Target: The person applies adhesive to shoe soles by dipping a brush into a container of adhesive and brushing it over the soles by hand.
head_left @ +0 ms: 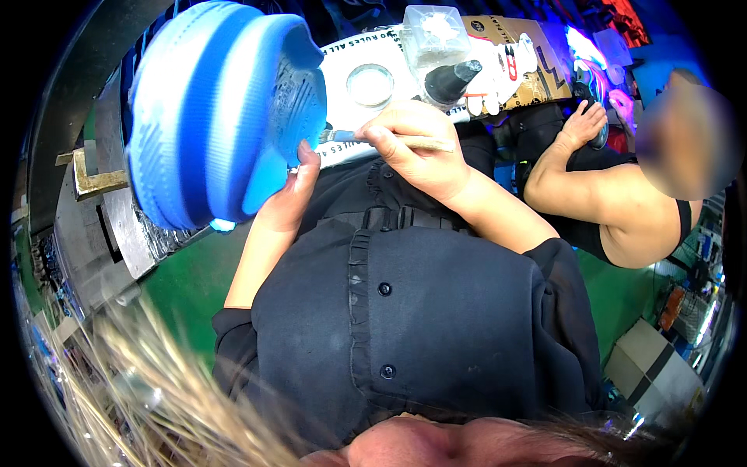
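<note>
My left hand (294, 191) grips a large blue ribbed piece (214, 117) by its near edge, thumb showing and the other fingers hidden behind it. The piece looks like a shoe sole, its hollow inner face turned to the right, with a wet-looking shine. Pinched in my right hand (416, 140) is a brush (428, 143) with a pale wooden handle. Its bristle end points left and reaches the edge of the hollow face. Just beyond my right hand, a round clear dish (369, 85) stands on the white printed sheet (342, 62).
A clear plastic box (434, 35), a black cone-shaped nozzle (453, 80) and red-handled scissors (511, 62) lie beyond my right hand, near brown cardboard (545, 66). At the right, a co-worker's hand (582, 124) is on a dark object under bright light. Grey metal machinery (82, 233) stands at left.
</note>
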